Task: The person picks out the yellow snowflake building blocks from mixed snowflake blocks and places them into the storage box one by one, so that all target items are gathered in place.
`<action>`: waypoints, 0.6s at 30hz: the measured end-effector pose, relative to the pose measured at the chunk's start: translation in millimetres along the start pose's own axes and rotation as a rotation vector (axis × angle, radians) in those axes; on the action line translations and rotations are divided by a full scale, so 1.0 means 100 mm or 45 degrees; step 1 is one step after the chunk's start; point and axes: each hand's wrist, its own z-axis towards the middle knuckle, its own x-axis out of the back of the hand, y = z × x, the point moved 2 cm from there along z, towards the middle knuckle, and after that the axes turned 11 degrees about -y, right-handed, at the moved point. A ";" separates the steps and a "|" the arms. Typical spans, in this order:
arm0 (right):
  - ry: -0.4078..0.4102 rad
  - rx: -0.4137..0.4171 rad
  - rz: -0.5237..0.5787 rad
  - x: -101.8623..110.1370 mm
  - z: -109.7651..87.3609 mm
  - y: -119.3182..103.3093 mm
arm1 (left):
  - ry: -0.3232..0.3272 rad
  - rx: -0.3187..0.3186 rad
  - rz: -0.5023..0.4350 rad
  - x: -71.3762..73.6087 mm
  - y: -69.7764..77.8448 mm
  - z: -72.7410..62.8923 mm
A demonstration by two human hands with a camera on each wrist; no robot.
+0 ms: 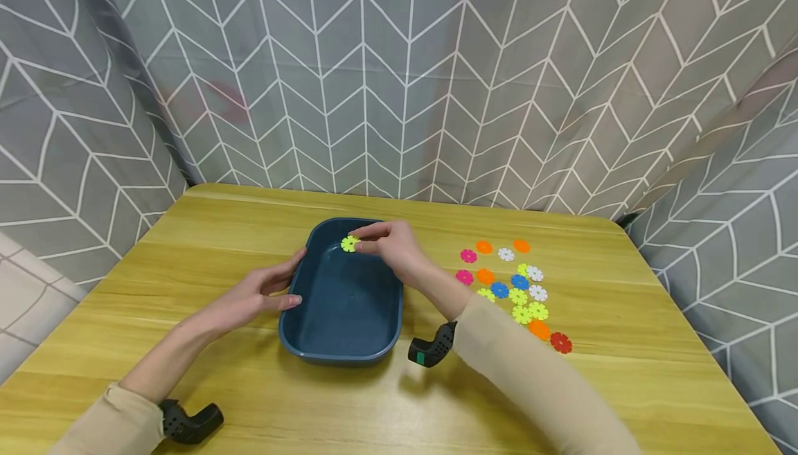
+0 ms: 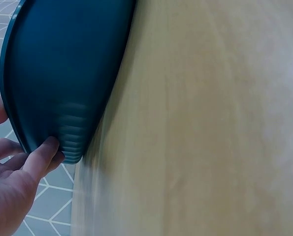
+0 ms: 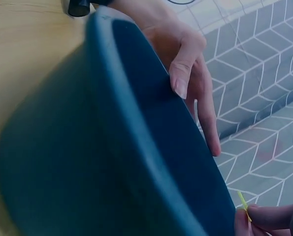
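Note:
My right hand (image 1: 399, 251) pinches a yellow-green notched plastic disc (image 1: 349, 244) between thumb and fingertips, over the far end of a dark blue tub (image 1: 349, 316). Seen edge-on in the right wrist view, the disc (image 3: 242, 199) sits in the fingertips, above the rim. At the tub's left side, my left hand (image 1: 255, 296) holds the rim, its thumb over the inner edge and the fingers along the outer wall. The left wrist view shows fingers of that hand (image 2: 13, 191) against the ribbed tub wall (image 2: 72, 128). Inside, the visible floor is bare.
Right of the tub, several notched discs lie scattered on the wooden table (image 1: 623, 316), among them an orange disc (image 1: 539, 330), a red disc (image 1: 561, 343), a blue disc (image 1: 500, 290) and a pink disc (image 1: 464, 277). A patterned curtain (image 1: 386, 81) hangs behind the table.

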 end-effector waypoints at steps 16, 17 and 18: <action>-0.005 -0.086 0.232 -0.18 0.27 0.01 | -0.009 -0.032 -0.026 0.00 -0.02 0.02; 0.001 -0.094 0.242 -0.18 0.28 0.01 | -0.009 -0.037 -0.022 0.00 -0.02 0.02; 0.007 -0.102 0.252 -0.18 0.29 0.01 | -0.008 -0.037 -0.018 0.00 -0.02 0.02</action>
